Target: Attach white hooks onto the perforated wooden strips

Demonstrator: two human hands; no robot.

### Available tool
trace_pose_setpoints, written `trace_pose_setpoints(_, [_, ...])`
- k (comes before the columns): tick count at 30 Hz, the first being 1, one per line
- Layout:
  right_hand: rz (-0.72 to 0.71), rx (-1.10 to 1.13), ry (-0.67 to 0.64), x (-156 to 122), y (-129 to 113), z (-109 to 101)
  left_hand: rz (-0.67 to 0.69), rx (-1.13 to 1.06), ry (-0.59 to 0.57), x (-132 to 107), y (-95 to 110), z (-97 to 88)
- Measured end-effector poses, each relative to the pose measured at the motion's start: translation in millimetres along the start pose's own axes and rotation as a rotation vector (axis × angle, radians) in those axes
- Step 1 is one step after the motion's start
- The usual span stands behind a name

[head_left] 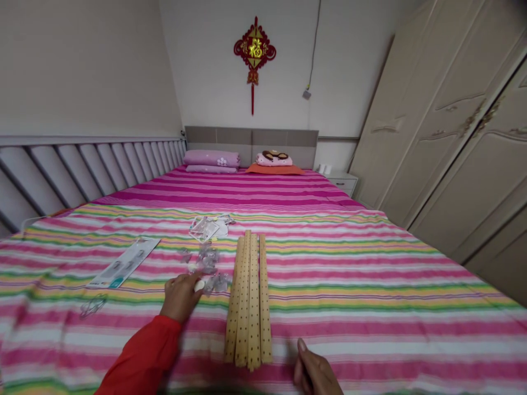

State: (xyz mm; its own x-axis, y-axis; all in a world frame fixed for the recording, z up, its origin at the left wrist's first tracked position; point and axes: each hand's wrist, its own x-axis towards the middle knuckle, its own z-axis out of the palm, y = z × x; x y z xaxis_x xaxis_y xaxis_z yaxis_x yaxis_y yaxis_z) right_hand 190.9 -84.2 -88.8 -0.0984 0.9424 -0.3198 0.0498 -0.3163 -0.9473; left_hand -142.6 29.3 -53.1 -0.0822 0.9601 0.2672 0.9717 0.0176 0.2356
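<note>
The left hand [181, 298] pinches a white disc [200, 285] — fingertips only, likely for delicacy — clear pieces [219, 282] just beside them, wooden strips [254, 307] rightward; the right hand [316, 370] curls, whether fingers meet I can't tell.

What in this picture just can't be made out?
In the head view:
- Small clear pieces: too small and blurred to identify.
- White disc: whether the left hand grips or merely touches it is unclear at this size.
- Right hand: its palm is turned from view; the bottom edge cuts off the wrist.
- Long card: print too small to read.
</note>
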Motion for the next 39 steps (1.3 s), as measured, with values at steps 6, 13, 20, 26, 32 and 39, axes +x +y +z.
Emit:
trace_pose_setpoints(6, [-0.054,0.077,-0.037,1.7,-5.3,6.1,-0.137,-0.470,0.188,-10.1,10.6,-20.9])
trace_pose_setpoints(13, [-0.140,0.016,0.007,7.3,4.9,20.2,-0.508,-1.799,-0.222,-54.5,65.3,-32.1])
trace_pose_setpoints(20, [0.081,0.103,-0.087,21.6,42.0,45.7,-0.720,-2.096,-0.329,-81.7,99.9,-22.3])
trace_pose_setpoints(26, [0.081,0.301,-0.015,23.6,37.2,53.0,-0.667,-2.011,-0.403,-89.4,115.6,-19.0])
trace_pose_setpoints(32, [0.019,0.469,0.123,14.9,34.4,48.9,-0.636,-1.939,-0.440,-94.5,129.1,-8.0])
trace_pose_setpoints(39, [0.049,0.442,0.159,6.2,38.4,40.6,-0.310,-1.566,-0.263,-94.9,148.2,-0.2])
